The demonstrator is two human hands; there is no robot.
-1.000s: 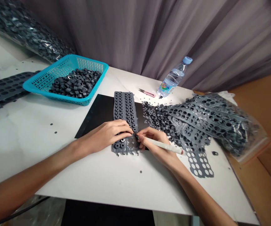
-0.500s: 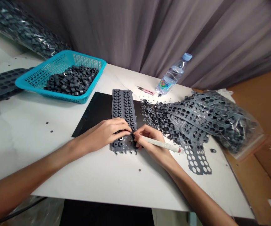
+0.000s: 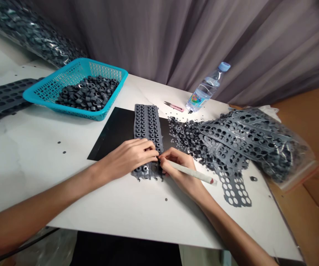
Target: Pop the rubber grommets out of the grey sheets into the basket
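Grey studded sheet (image 3: 148, 122) lies lengthwise on a black mat (image 3: 111, 136), its near end running past the mat onto the white table (image 3: 106, 210). Raised rings stand in close columns along most of it; toward the near right corner there are round spots without rings, and small hooked tails fringe the near edge. Left hand (image 3: 134, 155) rests palm down across the sheet from its left side, fingers bent over the rings. Right hand (image 3: 180, 166) grasps a pale pen-like tool (image 3: 192, 171) in a pencil hold, fingertips at the sheet's right edge, close to the left fingers. Fingers crowd the spot, so I cannot tell whether the left ones pinch a ring or only press, nor where the tool's tip sits. Handling, by judgement: looks like moulded rubber, light, bendy, grippy rather than slick; the thin web between rings likely tears before the thick rings give. Best hold would be flat pressure on the web just beside the working spot, or a pinch on a ring's outer wall; the fringe of tails seems a poor grip. Perforated sheets (image 3: 233, 127) to the right appear floppier, being mostly holes. Loose rings (image 3: 191, 138) beside them would probably roll if nudged.
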